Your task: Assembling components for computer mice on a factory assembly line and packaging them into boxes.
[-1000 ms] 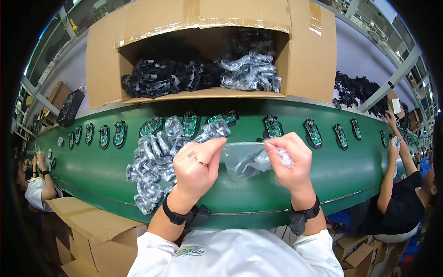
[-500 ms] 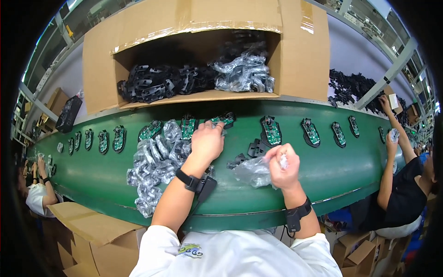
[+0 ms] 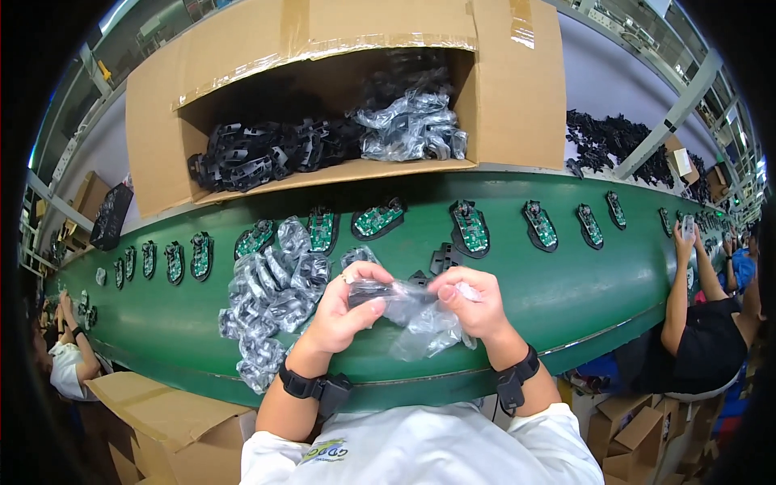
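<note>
My left hand (image 3: 333, 314) is closed on a black plastic part in a clear bag (image 3: 368, 293), pinched between thumb and fingers. My right hand (image 3: 475, 307) is closed on crumpled clear plastic bags (image 3: 426, 330), which hang below it; its fingertips meet the far end of the bagged part. Just beyond the hands lies a loose black plastic part (image 3: 444, 257), partly hidden. Left of my left hand is a heap of bagged black parts (image 3: 263, 295). Green circuit boards on black bases, including one board (image 3: 469, 229) ahead of my right hand, lie along the belt.
A large cardboard box (image 3: 517, 97) behind the green belt (image 3: 558, 291) holds loose and bagged black parts. More black parts (image 3: 614, 149) are piled at the back right. An open carton (image 3: 166, 408) stands at the lower left. Co-workers sit at both sides.
My left hand has drawn back from a circuit board toward my right hand and now holds a bagged black part. My right hand has shifted slightly left, still gripping the clear bags.
</note>
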`<state>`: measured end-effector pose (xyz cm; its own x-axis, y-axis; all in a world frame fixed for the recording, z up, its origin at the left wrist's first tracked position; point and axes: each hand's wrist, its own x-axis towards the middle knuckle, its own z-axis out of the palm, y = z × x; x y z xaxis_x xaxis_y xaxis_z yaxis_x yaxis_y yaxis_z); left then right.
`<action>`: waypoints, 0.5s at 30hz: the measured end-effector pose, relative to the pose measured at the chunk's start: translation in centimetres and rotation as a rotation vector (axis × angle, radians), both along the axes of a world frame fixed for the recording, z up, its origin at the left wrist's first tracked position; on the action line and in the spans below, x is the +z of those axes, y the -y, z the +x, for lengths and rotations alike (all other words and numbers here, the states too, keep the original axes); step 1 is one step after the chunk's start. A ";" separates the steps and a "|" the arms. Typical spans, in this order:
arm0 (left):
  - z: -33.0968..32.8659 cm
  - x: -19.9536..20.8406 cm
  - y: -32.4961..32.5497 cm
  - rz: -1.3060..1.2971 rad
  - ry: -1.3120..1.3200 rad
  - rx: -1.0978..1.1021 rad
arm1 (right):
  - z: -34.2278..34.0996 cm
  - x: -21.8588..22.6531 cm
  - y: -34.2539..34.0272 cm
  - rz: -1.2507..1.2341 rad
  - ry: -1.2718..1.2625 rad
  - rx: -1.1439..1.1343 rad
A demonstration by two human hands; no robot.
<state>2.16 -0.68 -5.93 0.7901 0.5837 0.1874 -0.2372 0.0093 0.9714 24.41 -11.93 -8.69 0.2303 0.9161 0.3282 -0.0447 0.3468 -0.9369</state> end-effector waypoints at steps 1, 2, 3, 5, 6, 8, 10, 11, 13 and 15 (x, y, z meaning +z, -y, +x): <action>0.1 -0.2 -0.1 -0.042 0.025 0.001 | 0.1 -0.3 -0.2 0.042 0.047 -0.011; 0.3 -0.3 0.0 -0.083 0.051 0.002 | 0.2 -0.5 -0.3 0.042 0.049 -0.010; 0.4 -0.6 0.2 -0.094 0.034 0.063 | 0.1 -0.4 -0.3 0.027 0.152 -0.042; 0.2 -1.0 0.0 -0.032 -0.023 0.097 | 0.0 0.1 -0.4 0.013 0.256 -0.074; 0.1 -1.0 0.0 0.032 -0.080 0.129 | -0.1 0.4 -0.4 0.034 0.353 -0.125; -0.2 -0.4 0.3 0.117 -0.202 0.172 | -0.1 1.6 -0.2 0.057 0.450 -0.175; -0.5 0.5 0.4 0.203 -0.325 0.216 | 0.0 3.5 0.1 0.083 0.588 -0.293; -0.5 1.1 0.4 0.490 -0.301 0.253 | 0.0 4.2 0.2 0.126 0.645 -0.307; -0.9 3.4 0.7 0.897 -0.433 0.277 | 0.5 5.4 0.5 0.110 0.778 -0.273; -1.0 4.5 0.9 1.019 -0.526 0.308 | 0.4 6.4 0.6 0.100 0.912 -0.238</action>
<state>1.12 -1.55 -1.40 0.7616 0.5319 0.3701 0.3358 -0.8125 0.4766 24.82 -12.55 -2.31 0.0238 0.8362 0.5479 0.7721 0.3328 -0.5414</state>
